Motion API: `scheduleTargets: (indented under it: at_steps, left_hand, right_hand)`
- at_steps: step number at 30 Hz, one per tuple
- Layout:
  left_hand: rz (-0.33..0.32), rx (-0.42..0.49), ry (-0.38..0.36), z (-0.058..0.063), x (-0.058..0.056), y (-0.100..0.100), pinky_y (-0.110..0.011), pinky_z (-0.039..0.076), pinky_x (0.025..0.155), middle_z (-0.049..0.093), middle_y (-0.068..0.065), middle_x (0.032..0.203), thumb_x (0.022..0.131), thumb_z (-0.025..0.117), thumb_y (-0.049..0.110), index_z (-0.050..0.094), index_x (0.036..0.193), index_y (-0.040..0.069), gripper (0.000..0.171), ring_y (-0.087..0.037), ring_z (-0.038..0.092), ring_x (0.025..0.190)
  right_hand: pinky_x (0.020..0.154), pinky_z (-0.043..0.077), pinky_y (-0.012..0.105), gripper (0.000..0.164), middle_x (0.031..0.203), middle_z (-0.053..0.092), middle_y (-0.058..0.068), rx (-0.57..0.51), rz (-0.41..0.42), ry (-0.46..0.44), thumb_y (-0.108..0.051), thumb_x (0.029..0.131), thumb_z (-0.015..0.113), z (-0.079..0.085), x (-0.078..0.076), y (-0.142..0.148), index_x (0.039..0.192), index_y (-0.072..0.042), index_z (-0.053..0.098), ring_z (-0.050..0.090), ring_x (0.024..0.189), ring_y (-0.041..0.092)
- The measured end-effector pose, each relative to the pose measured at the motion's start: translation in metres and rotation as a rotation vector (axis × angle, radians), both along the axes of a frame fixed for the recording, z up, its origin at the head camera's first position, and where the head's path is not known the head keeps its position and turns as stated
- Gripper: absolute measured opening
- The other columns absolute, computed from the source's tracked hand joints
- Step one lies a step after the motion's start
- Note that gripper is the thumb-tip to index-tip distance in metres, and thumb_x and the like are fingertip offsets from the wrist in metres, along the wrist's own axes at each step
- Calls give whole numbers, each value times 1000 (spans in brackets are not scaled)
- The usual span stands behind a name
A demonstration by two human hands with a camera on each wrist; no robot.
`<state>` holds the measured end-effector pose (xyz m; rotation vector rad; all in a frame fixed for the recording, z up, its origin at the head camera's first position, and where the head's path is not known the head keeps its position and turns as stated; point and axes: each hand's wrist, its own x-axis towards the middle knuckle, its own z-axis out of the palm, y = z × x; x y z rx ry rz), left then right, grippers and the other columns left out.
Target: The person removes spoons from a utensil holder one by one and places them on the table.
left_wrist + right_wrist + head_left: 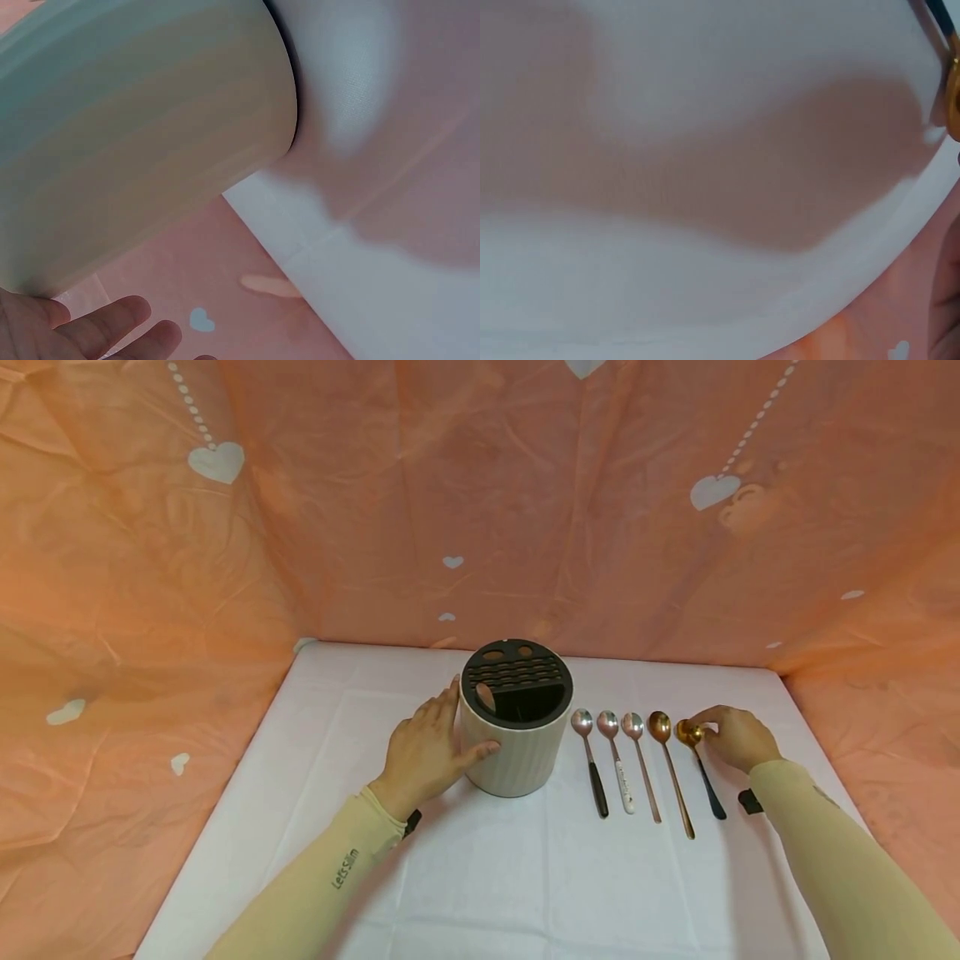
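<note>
A cream ribbed utensil holder (513,764) with a black slotted top stands upright on the white-covered table. My left hand (427,752) rests against its left side, thumb across the front and fingers extended along the side. In the left wrist view, the holder's wall (150,142) fills the upper left, above the spread fingers (112,322). At the right end of a row of spoons, my right hand (738,739) pinches the bowl of a gold spoon with a dark handle (708,781). Only part of that gold spoon (954,90) shows at the right wrist view's edge.
Left of the gold-and-dark spoon lie a black-handled spoon (596,789), a white-handled spoon (624,785), a rose-coloured spoon (648,781) and an all-gold spoon (677,785), bowls away from me. Orange cloth (510,510) with hearts hangs behind the table and at both sides.
</note>
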<state>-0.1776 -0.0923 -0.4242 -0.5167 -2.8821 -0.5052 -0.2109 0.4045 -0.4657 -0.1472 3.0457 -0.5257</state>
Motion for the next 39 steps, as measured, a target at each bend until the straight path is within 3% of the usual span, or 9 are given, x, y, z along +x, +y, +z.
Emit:
scheduleTargets:
  at_steps: [3,7,10,14,21,25,32,39]
  left_hand:
    - [0,-2,-5,0,0,0,-52,48,94,46,-19,149,84,40,86,12,161,9,112,-37,50,130]
    - [-3,1,-8,0,-1,0,-52,48,94,46,-19,149,84,40,85,13,161,8,112,-37,50,130]
    - [-5,3,-8,0,-1,-1,-52,47,95,46,-19,149,84,41,85,13,161,8,112,-37,49,131]
    - [-6,2,-14,0,-1,0,-51,47,95,45,-19,149,84,40,85,12,161,8,112,-36,49,131]
    - [-11,6,-16,0,-1,0,-53,47,94,45,-20,149,84,40,85,12,161,8,112,-37,49,131]
    - [-12,7,-17,0,-1,-1,-53,47,95,45,-20,149,85,42,84,12,161,8,112,-38,48,131]
    - [-17,10,4,0,-1,-1,-53,48,93,47,-22,147,85,43,83,14,160,6,111,-38,50,129]
    - [-22,13,8,1,-1,0,-53,49,91,47,-21,147,85,44,83,13,160,7,111,-37,51,128]
  right_hand:
    - [55,49,44,22,111,65,26,-7,-6,17,-8,94,63,3,1,0,113,-7,75,58,72,34]
    - [47,35,33,25,111,65,26,-37,22,60,-8,94,63,14,3,-5,116,-5,73,42,55,20]
    - [52,41,34,26,119,64,25,-47,64,115,-7,94,64,28,5,-15,118,-5,72,48,60,19]
    - [54,44,34,25,112,68,17,-50,134,207,-7,92,66,49,7,-33,116,-7,73,53,63,18]
    - [51,44,27,30,114,68,7,-58,303,335,-3,90,70,93,15,-71,119,-10,72,50,62,11]
    - [53,44,24,31,120,68,6,-119,422,405,2,86,73,116,19,-99,116,-9,73,50,64,8]
    - [58,45,19,29,121,67,4,-251,587,426,3,85,74,145,22,-152,110,-12,76,54,64,4]
    - [59,50,23,21,124,64,4,-233,738,422,-4,87,75,161,22,-202,105,-14,77,58,68,2]
